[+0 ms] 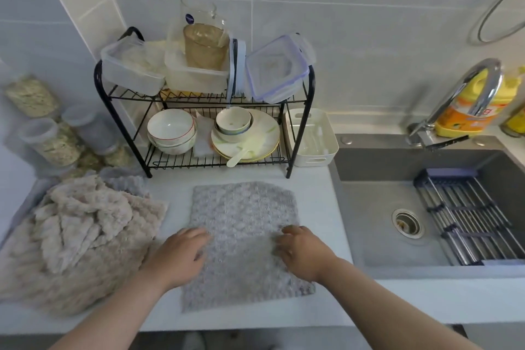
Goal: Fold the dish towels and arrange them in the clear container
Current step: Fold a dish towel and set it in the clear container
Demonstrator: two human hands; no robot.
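Obs.: grey dish towel (pixel 244 207) lies spread flat on the white counter (pixel 321 187), lower centre of frame, one layer, not yet folded.

Left hand (pixel 181 256): laid on the towel's left edge, fingers fairly straight, pressing the cloth and not gripping it.

Right hand (pixel 301 250): on the right edge, knuckles up, fingers bent down into the pile. Whether it pinches the cloth or only rests on it cannot be told.

Further stock: crumpled heap of beige towels (pixel 79 236), lower left, touching the counter edge, untouched.

Clear tubs (pixel 130 68) sit on top of the black wire rack (pixel 199 163), upper centre. Which one is the target is not evident.

Handling (judged): the fabric looks plush, light and limp, with no stiffness to hold a crease, and it will sag if lifted by one point. It should grip the counter rather than slide. Best hold is probably a pinch at the two near corners or both side edges at matching height, carried over together, with the fold then smoothed flat by palm. No breakage risk. The main risks are skewed edges and the fold springing open.
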